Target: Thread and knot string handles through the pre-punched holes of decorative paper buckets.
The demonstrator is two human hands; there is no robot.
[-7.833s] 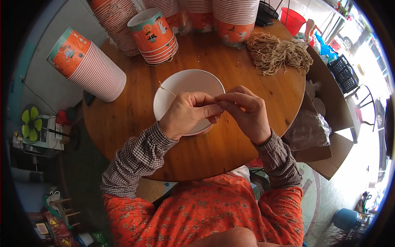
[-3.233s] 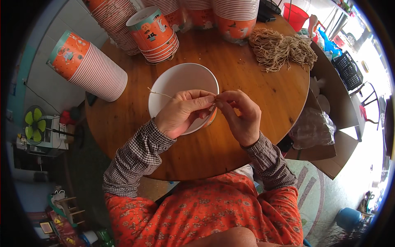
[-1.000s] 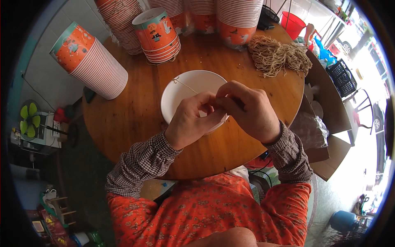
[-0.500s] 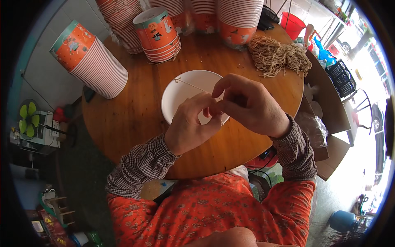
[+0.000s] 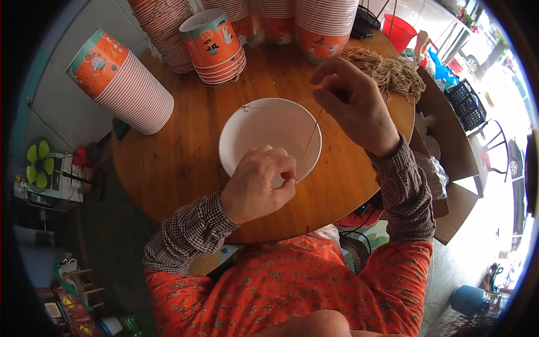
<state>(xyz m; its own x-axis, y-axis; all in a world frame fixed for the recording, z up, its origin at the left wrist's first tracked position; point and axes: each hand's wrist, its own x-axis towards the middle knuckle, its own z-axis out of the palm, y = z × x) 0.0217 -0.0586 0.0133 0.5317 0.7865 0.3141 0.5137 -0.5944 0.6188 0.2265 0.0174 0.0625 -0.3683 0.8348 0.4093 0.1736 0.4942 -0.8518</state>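
A white paper bucket (image 5: 241, 128) stands on the wooden table in front of me, its round mouth facing up. My left hand (image 5: 259, 182) is pinched at the near right part of its rim, thumb against curled fingers, holding one part of a thin tan string (image 5: 310, 140). From there the string runs taut, up and right, to my right hand (image 5: 356, 104), raised beyond the bucket with thumb and forefinger closed on it. A small knotted bit of string (image 5: 245, 107) sits at the bucket's far left rim. The fingertips of the left hand are partly hidden.
Orange-and-teal paper buckets stand nested in a leaning stack (image 5: 132, 84), with a shorter stack (image 5: 213, 48) and several more at the back. A tangled heap of tan strings (image 5: 393, 70) lies at the far right. Open cardboard boxes (image 5: 449, 140) flank the table (image 5: 179, 168) on the right.
My hands were close together over the bucket; the right has moved up and away to the right, drawing the string out. The left has shifted slightly down toward the near rim.
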